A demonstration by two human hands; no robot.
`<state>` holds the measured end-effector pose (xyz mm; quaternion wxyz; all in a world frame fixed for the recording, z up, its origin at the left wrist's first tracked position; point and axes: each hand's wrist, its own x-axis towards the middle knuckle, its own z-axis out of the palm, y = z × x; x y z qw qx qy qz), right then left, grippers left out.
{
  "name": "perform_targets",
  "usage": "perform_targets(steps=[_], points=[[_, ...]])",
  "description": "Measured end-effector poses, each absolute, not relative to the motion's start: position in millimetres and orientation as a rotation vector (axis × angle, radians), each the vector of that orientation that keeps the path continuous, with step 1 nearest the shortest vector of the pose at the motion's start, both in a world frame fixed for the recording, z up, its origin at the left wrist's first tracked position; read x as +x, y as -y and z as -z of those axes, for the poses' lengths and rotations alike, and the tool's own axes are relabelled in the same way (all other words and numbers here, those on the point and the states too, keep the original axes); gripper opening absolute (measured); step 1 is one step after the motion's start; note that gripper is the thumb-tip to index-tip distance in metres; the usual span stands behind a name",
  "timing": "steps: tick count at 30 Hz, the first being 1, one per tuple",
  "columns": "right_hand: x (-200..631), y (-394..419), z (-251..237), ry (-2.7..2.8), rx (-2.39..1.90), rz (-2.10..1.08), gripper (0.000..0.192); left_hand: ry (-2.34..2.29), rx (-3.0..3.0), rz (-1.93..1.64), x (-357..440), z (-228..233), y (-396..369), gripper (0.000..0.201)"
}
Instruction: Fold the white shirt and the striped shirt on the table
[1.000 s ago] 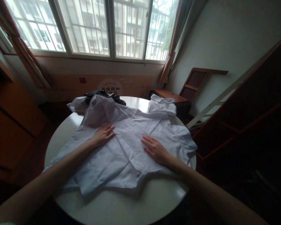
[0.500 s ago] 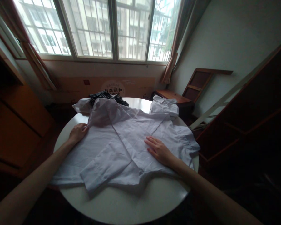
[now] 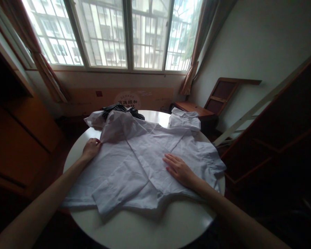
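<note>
A white shirt [image 3: 142,155] lies spread over the round white table [image 3: 134,228], one sleeve [image 3: 116,186] folded diagonally across its front. At the shirt's far left edge, my left hand [image 3: 92,148] pinches the fabric between thumb and fingers. My right hand [image 3: 180,170] rests flat on the shirt right of the middle, fingers stretched out and holding nothing. The gathered cuff end [image 3: 212,157] of another sleeve hangs toward the table's right edge.
A folded white garment [image 3: 184,119] sits at the table's far right. Dark striped cloth [image 3: 119,110] is bunched at the far left, behind the shirt. Beyond the table stand a wooden chair [image 3: 194,110], a long cardboard box [image 3: 90,100] and a barred window [image 3: 106,38].
The whole view has shifted slightly, so everything appears a little lower and farther right. Both hands keep their places on the shirt.
</note>
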<state>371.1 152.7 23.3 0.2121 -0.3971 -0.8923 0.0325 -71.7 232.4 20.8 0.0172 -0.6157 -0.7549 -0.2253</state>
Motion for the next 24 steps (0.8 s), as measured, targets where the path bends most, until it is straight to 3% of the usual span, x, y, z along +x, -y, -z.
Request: perform_targets(steps=[5, 11, 16, 24], points=[[372, -154, -21, 2.484, -1.095, -0.072, 0.038, 2.220, -1.886, 0.886, -75, -26, -241, 0.020], [372, -155, -18, 2.493, -1.100, -0.043, 0.039, 1.797, -2.053, 1.214, -41, -74, -288, 0.025], [373, -154, -18, 2.478, -1.099, -0.054, 0.039, 1.803, -2.329, 1.164, -19, -109, -328, 0.035], [372, -151, -24, 2.502, -1.123, -0.054, 0.040, 1.935, -2.231, 1.210, -29, -130, -363, 0.041]])
